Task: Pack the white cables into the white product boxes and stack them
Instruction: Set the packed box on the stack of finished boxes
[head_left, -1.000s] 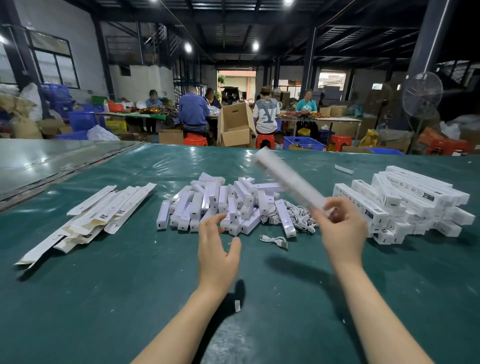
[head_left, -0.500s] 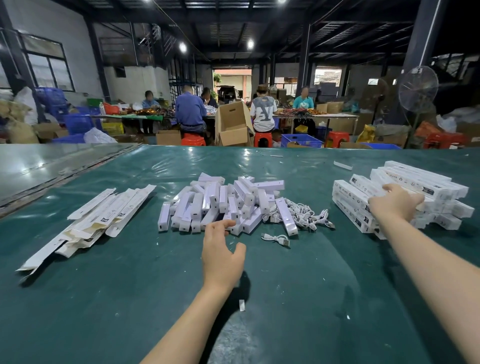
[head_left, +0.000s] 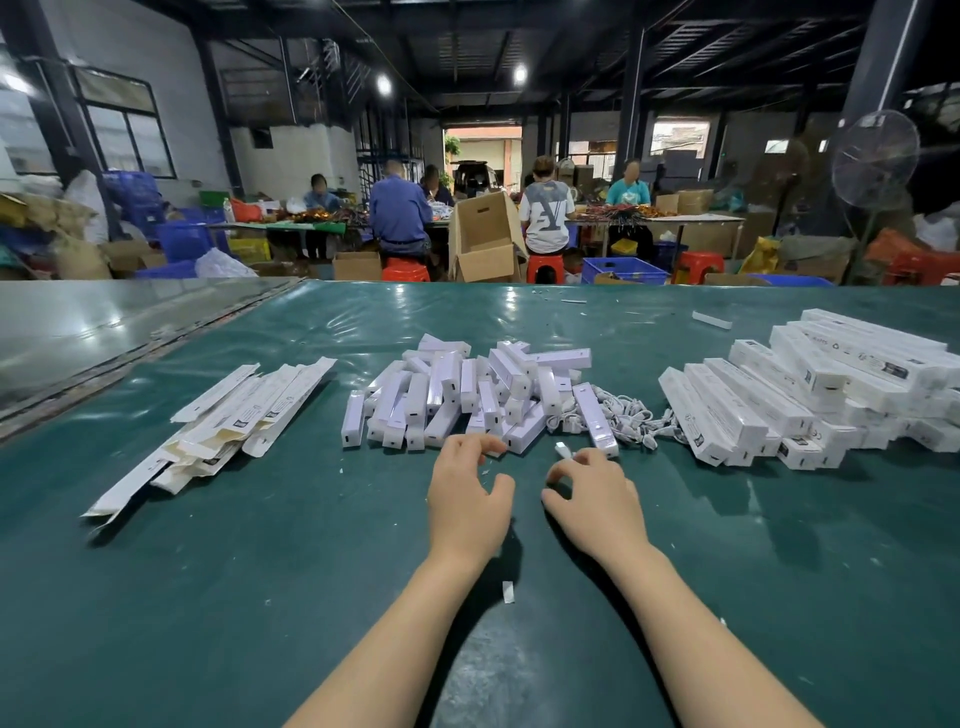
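A heap of short white units (head_left: 457, 395) lies mid-table, with a tangle of white cables (head_left: 626, 418) just to its right. Long packed white product boxes (head_left: 831, 384) are stacked at the right. Flat unfolded box sleeves (head_left: 234, 415) lie at the left. My right hand (head_left: 592, 499) rests on the table in front of the tangle, its fingertips pinching the white plug of a loose cable (head_left: 563, 450); the rest of that cable is hidden under the hand. My left hand (head_left: 467, 499) is beside it, fingers curled loosely at the heap's near edge, holding nothing.
The green table cover (head_left: 260, 597) carries small paper scraps (head_left: 508, 592). A loose white piece (head_left: 711, 319) lies far right near the back edge. Beyond the table several people sit at work tables among cardboard boxes (head_left: 485, 244), blue crates and a standing fan (head_left: 875, 161).
My right hand laid the long box it was holding on the right stack, then came back to the middle and closed on the loose cable. My left hand barely moved.
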